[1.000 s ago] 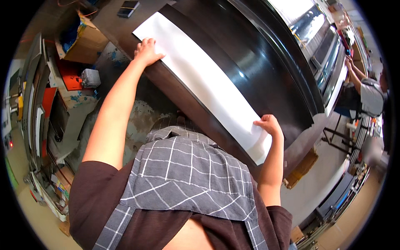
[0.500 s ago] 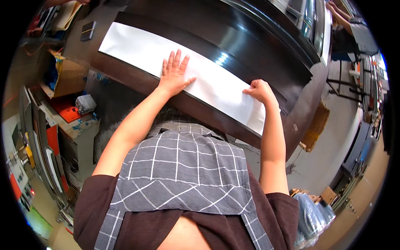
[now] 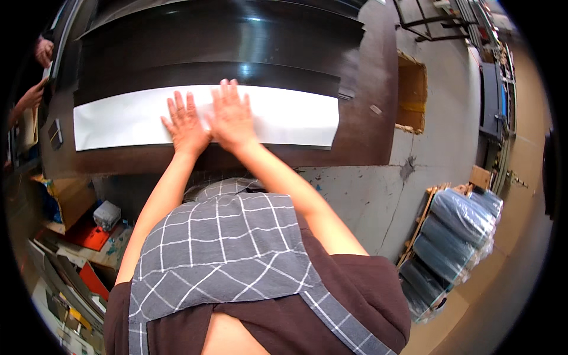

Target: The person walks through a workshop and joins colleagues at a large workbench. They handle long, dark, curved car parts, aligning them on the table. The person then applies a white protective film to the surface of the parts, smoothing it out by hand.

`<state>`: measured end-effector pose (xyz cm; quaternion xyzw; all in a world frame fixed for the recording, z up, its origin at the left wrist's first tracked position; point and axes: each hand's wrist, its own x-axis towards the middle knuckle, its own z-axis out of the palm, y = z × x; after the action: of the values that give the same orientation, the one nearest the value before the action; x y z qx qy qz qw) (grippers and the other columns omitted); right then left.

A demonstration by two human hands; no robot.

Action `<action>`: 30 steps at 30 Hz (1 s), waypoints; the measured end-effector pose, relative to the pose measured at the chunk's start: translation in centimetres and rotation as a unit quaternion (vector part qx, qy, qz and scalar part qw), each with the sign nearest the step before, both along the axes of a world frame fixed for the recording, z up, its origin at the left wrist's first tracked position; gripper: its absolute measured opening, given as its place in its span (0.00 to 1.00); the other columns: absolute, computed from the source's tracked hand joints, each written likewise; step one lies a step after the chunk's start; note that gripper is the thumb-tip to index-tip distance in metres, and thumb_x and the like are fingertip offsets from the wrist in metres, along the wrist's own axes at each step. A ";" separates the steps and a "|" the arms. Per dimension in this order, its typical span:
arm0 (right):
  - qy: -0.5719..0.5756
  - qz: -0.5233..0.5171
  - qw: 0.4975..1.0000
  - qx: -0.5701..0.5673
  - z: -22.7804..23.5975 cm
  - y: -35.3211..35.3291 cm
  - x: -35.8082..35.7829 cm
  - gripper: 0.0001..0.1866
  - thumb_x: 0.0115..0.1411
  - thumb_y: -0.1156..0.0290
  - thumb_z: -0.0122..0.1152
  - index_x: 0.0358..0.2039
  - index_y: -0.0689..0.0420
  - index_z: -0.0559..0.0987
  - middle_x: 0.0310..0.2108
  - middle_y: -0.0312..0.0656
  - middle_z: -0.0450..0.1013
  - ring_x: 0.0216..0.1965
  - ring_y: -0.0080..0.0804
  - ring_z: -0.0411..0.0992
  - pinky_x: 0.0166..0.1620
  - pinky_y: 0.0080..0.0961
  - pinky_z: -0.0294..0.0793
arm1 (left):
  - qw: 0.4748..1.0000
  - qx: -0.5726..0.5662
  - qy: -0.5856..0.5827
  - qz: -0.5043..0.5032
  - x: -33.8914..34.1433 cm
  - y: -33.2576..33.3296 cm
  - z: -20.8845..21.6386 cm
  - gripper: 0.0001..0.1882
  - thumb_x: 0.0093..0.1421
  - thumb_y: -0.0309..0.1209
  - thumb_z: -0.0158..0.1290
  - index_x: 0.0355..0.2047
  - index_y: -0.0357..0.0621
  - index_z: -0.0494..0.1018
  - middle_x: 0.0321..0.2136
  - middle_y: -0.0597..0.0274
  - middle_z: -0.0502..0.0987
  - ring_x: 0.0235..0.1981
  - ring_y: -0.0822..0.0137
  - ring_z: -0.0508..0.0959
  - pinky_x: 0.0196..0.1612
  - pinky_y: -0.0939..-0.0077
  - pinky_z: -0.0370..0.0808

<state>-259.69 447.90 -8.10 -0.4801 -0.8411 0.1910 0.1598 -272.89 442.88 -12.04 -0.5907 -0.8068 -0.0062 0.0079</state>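
A long white strip (image 3: 296, 118) lies flat along the near side of a dark table (image 3: 367, 139). A black edge shows beneath it at the front and right. My left hand (image 3: 187, 124) rests flat on the strip left of its middle, fingers apart. Close beside it, my right hand (image 3: 234, 116) lies on the strip too, fingers stretched out and a little blurred, thumb side toward the left hand. Behind the strip are glossy black sheets (image 3: 195, 38), reflecting light.
Another person's hands (image 3: 42, 53) show at the far left edge. A small dark block (image 3: 55, 135) sits at the table's left end. Below right stand plastic-wrapped rolls (image 3: 452, 236) on a pallet. An open cardboard box (image 3: 412, 92) is beyond the table's right edge.
My right hand has left the strip's right end, opened from a pinch, and come down flat beside my left hand. The view has turned toward the right, so the strip now looks level.
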 end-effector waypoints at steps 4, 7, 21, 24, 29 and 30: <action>-0.046 -0.066 0.997 -0.008 -2.4 -1.0 1.9 0.45 0.58 0.42 0.48 0.67 0.56 0.48 0.70 0.48 0.36 0.71 0.44 0.30 0.67 0.51 0.24 | 0.997 0.005 -0.073 -0.009 0.7 0.4 2.2 0.57 0.49 0.65 0.50 0.69 0.53 0.35 0.70 0.57 0.30 0.70 0.52 0.30 0.63 0.33 0.34; -0.133 -0.153 0.979 -0.018 -2.3 -0.4 6.3 0.47 0.59 0.39 0.45 0.68 0.57 0.44 0.71 0.47 0.32 0.71 0.42 0.27 0.67 0.51 0.23 | 0.996 -0.032 -0.078 -0.004 1.0 0.6 3.4 0.59 0.47 0.70 0.49 0.69 0.52 0.37 0.70 0.57 0.32 0.70 0.52 0.30 0.63 0.33 0.34; -0.183 -0.257 0.944 0.093 -3.8 1.9 18.3 0.47 0.54 0.44 0.56 0.67 0.57 0.52 0.69 0.49 0.44 0.70 0.46 0.36 0.67 0.49 0.31 | 0.982 0.027 -0.027 0.185 -21.7 0.0 -0.1 0.50 0.57 0.64 0.43 0.68 0.43 0.41 0.69 0.52 0.40 0.70 0.54 0.39 0.66 0.43 0.39; -0.279 -0.280 0.917 0.057 -3.2 1.6 18.6 0.45 0.60 0.41 0.46 0.66 0.60 0.50 0.69 0.51 0.42 0.70 0.48 0.37 0.67 0.49 0.36 | 0.971 0.020 -0.045 0.233 -26.0 -0.4 2.7 0.49 0.58 0.62 0.42 0.68 0.43 0.41 0.69 0.53 0.40 0.70 0.56 0.39 0.67 0.49 0.36; -0.278 -0.300 0.912 0.045 -3.1 2.0 18.7 0.48 0.60 0.33 0.36 0.67 0.59 0.46 0.69 0.51 0.40 0.70 0.46 0.37 0.67 0.48 0.35 | 0.958 0.038 -0.028 0.282 -32.2 -2.4 2.0 0.48 0.58 0.62 0.42 0.67 0.42 0.42 0.69 0.52 0.42 0.70 0.56 0.40 0.68 0.51 0.37; -0.271 -0.311 0.910 0.041 -3.4 1.9 18.9 0.49 0.59 0.32 0.34 0.68 0.59 0.46 0.69 0.51 0.39 0.70 0.46 0.37 0.67 0.48 0.35 | 0.958 0.042 -0.027 0.282 -33.1 -2.5 1.9 0.48 0.58 0.62 0.42 0.67 0.42 0.43 0.69 0.51 0.42 0.70 0.56 0.41 0.68 0.52 0.37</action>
<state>-240.78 449.76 -11.48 -0.7438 -0.6671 -0.0406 -0.0029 -305.95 440.37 -10.17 -0.3379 -0.9396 -0.0532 0.0126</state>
